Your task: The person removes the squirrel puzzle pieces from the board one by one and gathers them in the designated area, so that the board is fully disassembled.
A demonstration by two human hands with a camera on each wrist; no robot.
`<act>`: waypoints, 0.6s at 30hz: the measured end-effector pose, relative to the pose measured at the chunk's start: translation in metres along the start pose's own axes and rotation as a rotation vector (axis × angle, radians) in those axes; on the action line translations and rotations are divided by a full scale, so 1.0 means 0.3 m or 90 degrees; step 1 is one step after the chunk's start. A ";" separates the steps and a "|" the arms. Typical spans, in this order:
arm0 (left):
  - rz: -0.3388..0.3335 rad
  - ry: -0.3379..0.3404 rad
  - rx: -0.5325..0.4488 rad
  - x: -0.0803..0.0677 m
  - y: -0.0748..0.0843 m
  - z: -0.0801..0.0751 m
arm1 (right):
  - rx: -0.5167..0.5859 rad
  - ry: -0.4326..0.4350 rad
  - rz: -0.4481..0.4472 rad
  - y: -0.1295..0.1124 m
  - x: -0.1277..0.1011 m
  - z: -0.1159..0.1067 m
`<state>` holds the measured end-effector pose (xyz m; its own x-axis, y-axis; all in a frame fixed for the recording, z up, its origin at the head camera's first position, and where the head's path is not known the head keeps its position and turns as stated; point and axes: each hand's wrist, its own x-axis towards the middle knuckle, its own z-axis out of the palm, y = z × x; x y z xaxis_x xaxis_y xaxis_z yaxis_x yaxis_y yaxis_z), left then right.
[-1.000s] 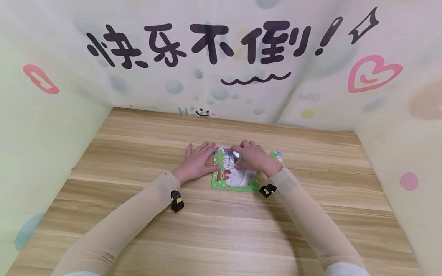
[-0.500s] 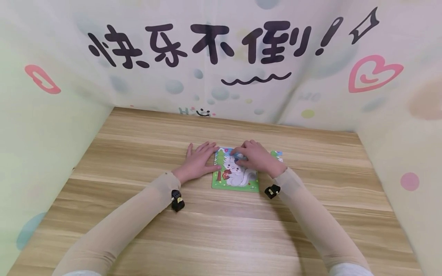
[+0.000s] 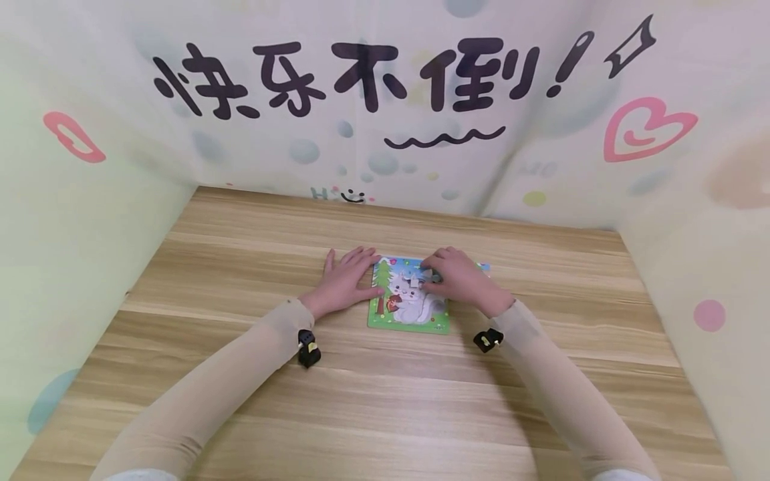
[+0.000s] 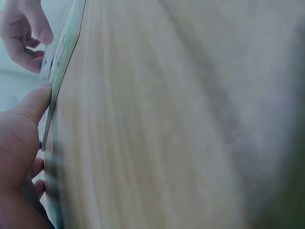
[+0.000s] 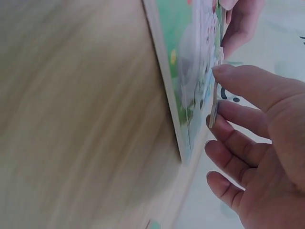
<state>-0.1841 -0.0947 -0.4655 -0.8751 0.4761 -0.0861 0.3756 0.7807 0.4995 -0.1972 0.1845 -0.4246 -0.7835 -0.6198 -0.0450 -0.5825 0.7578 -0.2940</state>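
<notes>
A: What am I looking at under the hands?

B: I see a flat puzzle board [image 3: 409,304] with a green border and a pale grey cartoon animal, a tree along its left side. It lies on the wooden table [image 3: 385,394], right between my two hands. In the right wrist view it shows as a thin slab, printed face green and white.

A: And the fingers?

B: My left hand [image 3: 344,280] lies flat on the table with fingers spread, thumb tip touching the board's left edge; the left wrist view shows that thumb against the thin rim. My right hand [image 3: 457,279] rests over the board's upper right part, thumb and forefinger pinching a small puzzle piece [image 3: 420,282], held on edge just above the board's face. The other fingers of that hand hang loosely curled beside it.

A: How about the edges and room around?

B: The board's near edge, on the wrist side of both hands, is uncovered, and bare table runs from there toward me. Beyond the fingertips a band of table lies before the printed backdrop [image 3: 385,100]. A bit of loose piece [image 3: 484,268] peeks out just past my right hand's knuckles. Fabric walls stand well apart from either hand, left and right.
</notes>
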 end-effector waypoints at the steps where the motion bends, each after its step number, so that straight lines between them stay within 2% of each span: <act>1: 0.001 0.001 -0.004 0.000 -0.001 0.001 | 0.002 0.005 -0.003 0.003 -0.007 -0.004; 7: 0.004 0.010 -0.022 0.005 -0.011 0.013 | -0.013 0.042 -0.029 0.039 -0.042 -0.022; 18: 0.004 0.011 -0.019 0.008 -0.014 0.019 | 0.012 0.047 0.045 0.116 -0.137 -0.077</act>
<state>-0.1859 -0.0946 -0.4728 -0.8782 0.4735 -0.0683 0.3718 0.7654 0.5253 -0.1903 0.2412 -0.4109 -0.8369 -0.5474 0.0038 -0.5214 0.7950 -0.3101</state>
